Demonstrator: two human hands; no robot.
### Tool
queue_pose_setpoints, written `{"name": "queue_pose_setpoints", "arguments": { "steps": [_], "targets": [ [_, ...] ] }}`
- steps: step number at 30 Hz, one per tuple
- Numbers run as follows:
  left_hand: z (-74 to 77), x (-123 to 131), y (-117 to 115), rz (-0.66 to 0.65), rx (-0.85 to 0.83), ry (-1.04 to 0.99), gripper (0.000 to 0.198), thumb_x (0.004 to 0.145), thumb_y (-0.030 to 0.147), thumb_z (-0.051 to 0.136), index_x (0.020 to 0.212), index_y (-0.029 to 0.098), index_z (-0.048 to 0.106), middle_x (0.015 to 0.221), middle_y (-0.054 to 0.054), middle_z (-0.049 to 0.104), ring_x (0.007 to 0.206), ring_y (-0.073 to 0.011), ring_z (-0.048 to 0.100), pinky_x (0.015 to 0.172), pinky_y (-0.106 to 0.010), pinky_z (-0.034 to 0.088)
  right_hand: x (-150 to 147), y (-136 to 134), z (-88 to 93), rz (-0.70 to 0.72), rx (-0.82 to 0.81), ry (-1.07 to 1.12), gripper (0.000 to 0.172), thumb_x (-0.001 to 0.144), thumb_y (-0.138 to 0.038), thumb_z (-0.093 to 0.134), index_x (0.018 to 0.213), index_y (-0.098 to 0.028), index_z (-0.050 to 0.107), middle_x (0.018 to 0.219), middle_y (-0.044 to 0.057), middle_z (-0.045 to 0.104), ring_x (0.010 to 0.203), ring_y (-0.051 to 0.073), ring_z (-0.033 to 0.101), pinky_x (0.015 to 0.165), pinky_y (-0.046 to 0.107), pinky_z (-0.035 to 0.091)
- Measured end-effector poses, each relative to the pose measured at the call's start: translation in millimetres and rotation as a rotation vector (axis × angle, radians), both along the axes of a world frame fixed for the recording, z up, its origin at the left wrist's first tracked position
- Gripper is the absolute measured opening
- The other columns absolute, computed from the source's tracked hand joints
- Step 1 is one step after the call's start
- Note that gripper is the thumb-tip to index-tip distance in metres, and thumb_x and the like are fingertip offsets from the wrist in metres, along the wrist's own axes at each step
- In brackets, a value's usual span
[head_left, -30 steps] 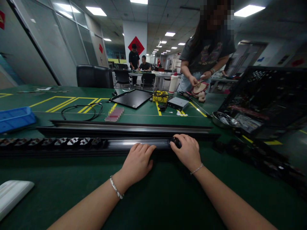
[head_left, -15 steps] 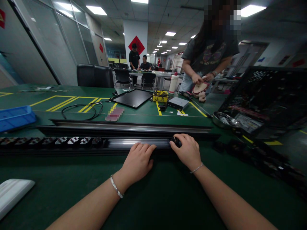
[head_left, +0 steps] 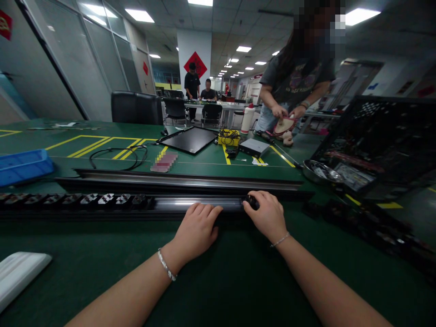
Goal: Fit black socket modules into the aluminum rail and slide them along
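Note:
A long black channel [head_left: 170, 204] lies across the green table in front of me. Several small black modules with shiny metal parts [head_left: 106, 199] sit in a row in its left part, and a bare shiny stretch follows. My left hand [head_left: 198, 229] is closed over the channel's near edge, its thumb on the near side. At the right end of the bare stretch, my right hand [head_left: 267, 213] grips a black module [head_left: 251, 201] between thumb and fingers; the hand covers part of it.
A second black channel [head_left: 190, 181] lies just behind. Loose dark modules [head_left: 378, 227] and a metal bowl [head_left: 318, 170] are at right, a blue tray [head_left: 25, 167] and white object [head_left: 22, 277] at left. Across the table a person [head_left: 298, 86] handles a pouch-like item.
Both of my hands keep their place and grip on the channel and the module. The view has shifted slightly, and the person across the table has moved their hands a little.

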State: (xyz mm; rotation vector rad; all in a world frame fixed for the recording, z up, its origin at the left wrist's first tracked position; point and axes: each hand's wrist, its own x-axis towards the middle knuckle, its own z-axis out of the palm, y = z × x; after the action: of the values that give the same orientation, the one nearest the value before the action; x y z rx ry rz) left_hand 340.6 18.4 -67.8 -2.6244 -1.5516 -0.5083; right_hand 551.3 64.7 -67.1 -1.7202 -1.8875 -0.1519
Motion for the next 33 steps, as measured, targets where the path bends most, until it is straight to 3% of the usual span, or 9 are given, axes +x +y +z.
{"name": "queue_pose_setpoints", "arguments": {
  "steps": [11, 17, 33],
  "targets": [
    [0.3, -0.3, -0.5, 0.001, 0.009, -0.001, 0.047, 0.077, 0.024, 0.054, 0.123, 0.023, 0.044, 0.111, -0.005, 0.057, 0.104, -0.0232, 0.049, 0.098, -0.040, 0.030, 0.1, -0.6, 0.7, 0.005, -0.011, -0.003, 0.027, 0.077, -0.040, 0.053, 0.098, -0.026, 0.062, 0.105, 0.005, 0.062, 0.099, 0.025, 0.053, 0.084, 0.041, 0.038],
    [0.5, -0.5, -0.6, -0.006, 0.003, 0.005, 0.047, 0.078, 0.024, 0.054, 0.124, 0.022, 0.043, 0.113, -0.005, 0.057, 0.105, -0.0237, 0.049, 0.098, -0.041, 0.030, 1.0, -1.1, 2.7, -0.011, -0.054, -0.021, 0.027, 0.077, -0.044, 0.052, 0.098, -0.029, 0.061, 0.105, 0.003, 0.062, 0.100, 0.026, 0.052, 0.095, 0.055, 0.026],
    [0.1, -0.5, 0.0, -0.007, 0.008, 0.000, 0.047, 0.078, 0.025, 0.053, 0.124, 0.022, 0.043, 0.112, -0.005, 0.057, 0.104, -0.0230, 0.049, 0.098, -0.040, 0.029, 3.6, 0.8, -0.4, -0.034, -0.031, -0.047, 0.030, 0.077, -0.044, 0.052, 0.099, -0.027, 0.064, 0.104, 0.005, 0.061, 0.100, 0.024, 0.051, 0.092, 0.042, 0.033]
  ]
}}
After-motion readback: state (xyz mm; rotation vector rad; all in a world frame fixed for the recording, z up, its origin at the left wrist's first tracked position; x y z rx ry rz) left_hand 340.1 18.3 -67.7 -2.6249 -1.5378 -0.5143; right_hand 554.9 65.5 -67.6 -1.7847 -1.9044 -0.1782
